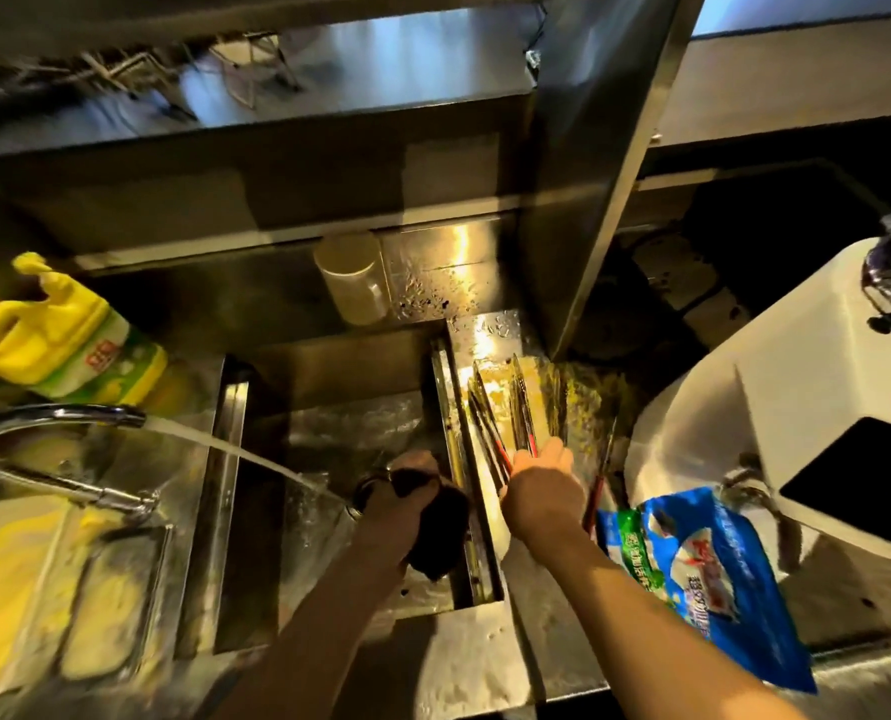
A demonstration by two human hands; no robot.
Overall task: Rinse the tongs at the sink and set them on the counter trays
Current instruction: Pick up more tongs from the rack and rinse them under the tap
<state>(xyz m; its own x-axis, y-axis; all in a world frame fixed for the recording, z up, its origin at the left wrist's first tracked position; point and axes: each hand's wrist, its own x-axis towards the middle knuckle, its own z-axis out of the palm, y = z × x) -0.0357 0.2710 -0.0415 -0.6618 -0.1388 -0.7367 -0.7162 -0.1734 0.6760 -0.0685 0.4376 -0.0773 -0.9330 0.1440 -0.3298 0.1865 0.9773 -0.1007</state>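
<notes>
The deep stainless steel sink (329, 433) sits at the centre, and a curved chrome faucet (58, 423) on its left pours a stream of water (256, 454) across into it. Inside the sink, near its right wall, the left hand (407, 506) is closed around a dark scrubbing sponge (440, 543), and a round metal piece shows just at its fingers, too blurred to identify. Right of the sink, on the wet steel counter tray (490, 335), several long metal tongs with red-tipped handles (500, 423) lie fanned out. The right hand (542, 485) rests over their near ends, fingers curled down onto the handles, though whether it actually clamps one cannot be told. Further right of the sink lie a blue and green plastic bag (703, 569) and a white appliance (796, 407). A yellow detergent jug (63, 340) stands behind the faucet, left of the sink.
</notes>
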